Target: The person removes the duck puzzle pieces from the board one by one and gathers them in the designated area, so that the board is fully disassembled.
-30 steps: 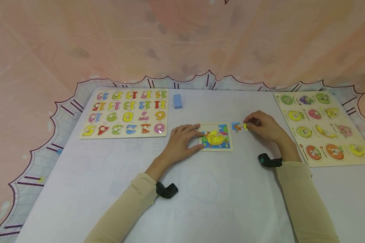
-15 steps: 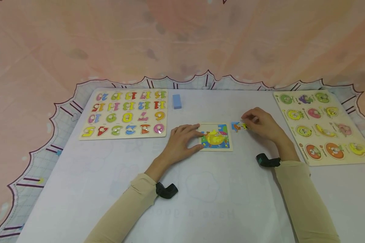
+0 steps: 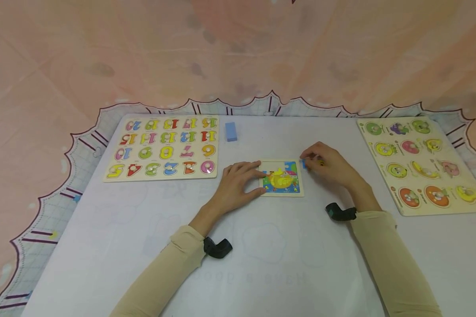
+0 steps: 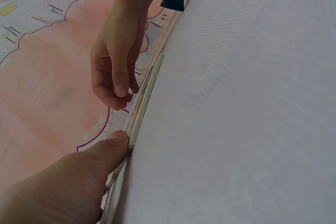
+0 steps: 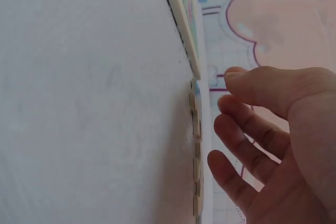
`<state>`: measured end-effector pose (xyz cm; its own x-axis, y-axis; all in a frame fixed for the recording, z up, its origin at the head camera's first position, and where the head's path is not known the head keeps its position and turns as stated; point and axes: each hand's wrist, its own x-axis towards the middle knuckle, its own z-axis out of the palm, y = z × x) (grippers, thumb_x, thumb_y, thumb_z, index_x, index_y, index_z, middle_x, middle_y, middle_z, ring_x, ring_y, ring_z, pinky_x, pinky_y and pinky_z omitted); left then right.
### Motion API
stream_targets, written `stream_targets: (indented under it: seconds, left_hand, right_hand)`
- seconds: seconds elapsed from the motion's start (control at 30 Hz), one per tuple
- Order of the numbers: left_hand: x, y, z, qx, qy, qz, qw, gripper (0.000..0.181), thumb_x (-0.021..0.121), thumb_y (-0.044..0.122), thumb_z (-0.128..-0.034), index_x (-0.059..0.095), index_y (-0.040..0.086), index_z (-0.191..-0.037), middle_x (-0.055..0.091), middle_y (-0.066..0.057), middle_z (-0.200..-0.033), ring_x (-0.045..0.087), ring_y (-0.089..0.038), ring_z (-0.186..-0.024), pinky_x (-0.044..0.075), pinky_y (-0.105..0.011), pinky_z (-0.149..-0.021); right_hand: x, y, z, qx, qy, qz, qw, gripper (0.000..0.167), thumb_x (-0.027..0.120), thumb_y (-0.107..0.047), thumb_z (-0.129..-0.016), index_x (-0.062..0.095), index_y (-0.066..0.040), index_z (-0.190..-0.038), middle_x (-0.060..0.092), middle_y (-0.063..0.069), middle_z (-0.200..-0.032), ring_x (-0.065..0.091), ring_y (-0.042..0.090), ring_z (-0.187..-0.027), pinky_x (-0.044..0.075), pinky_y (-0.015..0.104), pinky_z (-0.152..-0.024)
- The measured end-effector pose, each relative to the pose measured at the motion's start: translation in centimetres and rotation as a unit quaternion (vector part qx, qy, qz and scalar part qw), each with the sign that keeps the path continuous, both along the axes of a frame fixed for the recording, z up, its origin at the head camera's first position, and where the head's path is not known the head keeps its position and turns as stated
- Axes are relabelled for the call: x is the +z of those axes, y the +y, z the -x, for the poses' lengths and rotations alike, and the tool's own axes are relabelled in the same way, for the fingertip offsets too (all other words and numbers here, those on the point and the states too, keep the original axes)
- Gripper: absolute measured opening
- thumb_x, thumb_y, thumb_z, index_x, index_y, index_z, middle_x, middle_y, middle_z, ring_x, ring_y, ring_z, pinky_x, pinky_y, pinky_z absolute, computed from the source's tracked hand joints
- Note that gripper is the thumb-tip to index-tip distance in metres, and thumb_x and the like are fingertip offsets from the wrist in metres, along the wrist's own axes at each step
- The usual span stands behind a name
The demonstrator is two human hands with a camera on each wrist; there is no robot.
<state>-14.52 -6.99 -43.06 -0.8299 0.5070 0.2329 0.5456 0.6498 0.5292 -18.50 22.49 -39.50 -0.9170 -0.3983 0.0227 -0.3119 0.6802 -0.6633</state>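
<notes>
In the head view a small framed jigsaw puzzle (image 3: 281, 179) with a yellow bird picture lies flat at mid-table. My left hand (image 3: 238, 185) rests at its left side, fingers spread and fairly straight; in the left wrist view the thumb (image 4: 113, 148) touches the frame's edge. My right hand (image 3: 329, 163) is just right of the frame, above loose puzzle pieces (image 5: 197, 124). A blue piece (image 3: 303, 164) peeks out past its fingertips; the hand covers most of the others. In the right wrist view its fingers are loosely bent, apart from the pieces, and nothing shows between them.
A number puzzle board (image 3: 158, 147) lies at the back left, and a blue block (image 3: 231, 131) beside it. At the right lies a fruit puzzle board (image 3: 420, 167), near the right forearm. A white cloth (image 3: 269, 255) with a scalloped border covers the table.
My right hand has moved left toward the frame and now covers more of the loose pieces. The left hand and the puzzle frame have stayed in place.
</notes>
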Motion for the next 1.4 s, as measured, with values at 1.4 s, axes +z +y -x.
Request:
stream_targets:
  seconds: [1.4]
  left_hand:
    - [0.2,0.1,0.0,0.002,0.0,0.01,0.9999,0.039,0.066,0.043,-0.0855,0.063,0.026,-0.121,0.045,0.003,-0.146,0.038,-0.02,-0.132,0.024,-0.048,-0.106]
  right_hand:
    - [-0.4,-2.8,-0.7,0.093,0.03,-0.067,0.993,0.026,0.064,-0.015,-0.089,0.066,-0.017,-0.115,0.051,0.01,-0.125,0.041,0.031,-0.117,0.029,0.054,-0.1]
